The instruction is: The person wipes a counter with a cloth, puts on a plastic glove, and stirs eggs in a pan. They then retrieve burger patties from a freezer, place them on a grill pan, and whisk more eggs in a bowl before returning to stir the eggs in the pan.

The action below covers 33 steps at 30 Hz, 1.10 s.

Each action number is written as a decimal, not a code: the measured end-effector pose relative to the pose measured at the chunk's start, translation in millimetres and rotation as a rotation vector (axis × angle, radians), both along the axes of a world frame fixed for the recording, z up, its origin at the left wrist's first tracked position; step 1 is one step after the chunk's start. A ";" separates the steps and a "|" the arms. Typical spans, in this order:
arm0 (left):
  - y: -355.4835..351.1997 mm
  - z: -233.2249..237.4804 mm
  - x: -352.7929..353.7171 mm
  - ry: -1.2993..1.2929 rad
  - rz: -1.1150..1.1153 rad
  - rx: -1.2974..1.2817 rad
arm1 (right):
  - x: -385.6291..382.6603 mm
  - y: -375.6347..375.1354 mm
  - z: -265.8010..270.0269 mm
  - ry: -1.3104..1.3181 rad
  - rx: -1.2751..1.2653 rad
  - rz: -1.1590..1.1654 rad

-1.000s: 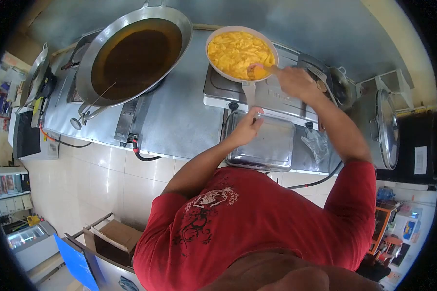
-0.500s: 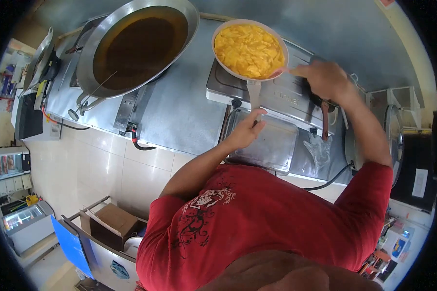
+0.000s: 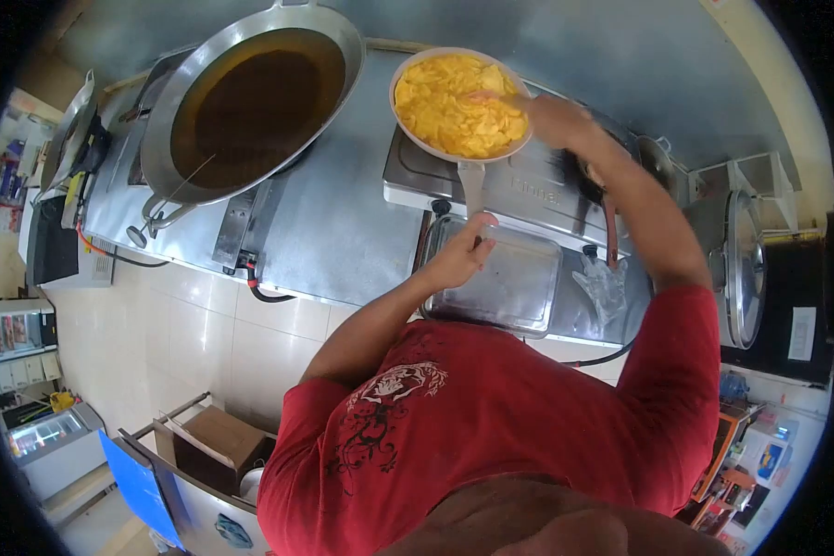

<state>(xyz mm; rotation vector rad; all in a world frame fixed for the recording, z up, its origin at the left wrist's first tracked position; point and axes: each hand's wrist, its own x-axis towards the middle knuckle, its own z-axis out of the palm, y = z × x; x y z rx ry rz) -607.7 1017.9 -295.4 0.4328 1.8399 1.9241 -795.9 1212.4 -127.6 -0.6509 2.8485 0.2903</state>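
Note:
My left hand is closed around the handle of a pale frying pan. The pan rests on a gas stove, filled with yellow scrambled egg in soft folds. Above the pan's right side is my right hand, its fingers wrapped round a spatula. The spatula's pinkish head lies in the upper middle of the egg; most of its handle is hidden by the hand.
A large wok of dark oil stands left, with a thin probe over its rim. Below the stove lies a metal tray, beside a clear plastic bag. A dark pan with a brown handle and a lidded pot are right.
My right hand has moved left over the pan, carrying the spatula from the right rim into the middle of the egg. My left hand stays on the handle. The view shifts slightly.

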 end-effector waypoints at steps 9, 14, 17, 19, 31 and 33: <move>0.1 3.4 1.2 -0.042 -0.020 0.024 | 24.2 -2.9 7.3 -0.183 -0.063 0.033; 0.2 -0.6 1.9 -0.056 -0.015 0.004 | 20.8 -7.6 26.4 -0.096 0.018 0.036; 0.2 3.0 1.7 -0.043 0.007 0.000 | 8.2 -15.5 79.4 -0.095 0.114 0.017; 0.2 6.8 4.0 -0.035 0.035 -0.007 | -8.4 -17.4 86.2 -0.039 0.114 -0.056; 10.2 5.8 10.8 -0.087 0.147 0.067 | 0.9 -33.4 21.9 -0.153 -0.018 0.012; 11.2 4.7 9.9 -0.098 0.158 0.088 | 12.9 -27.1 35.8 -0.147 0.049 0.057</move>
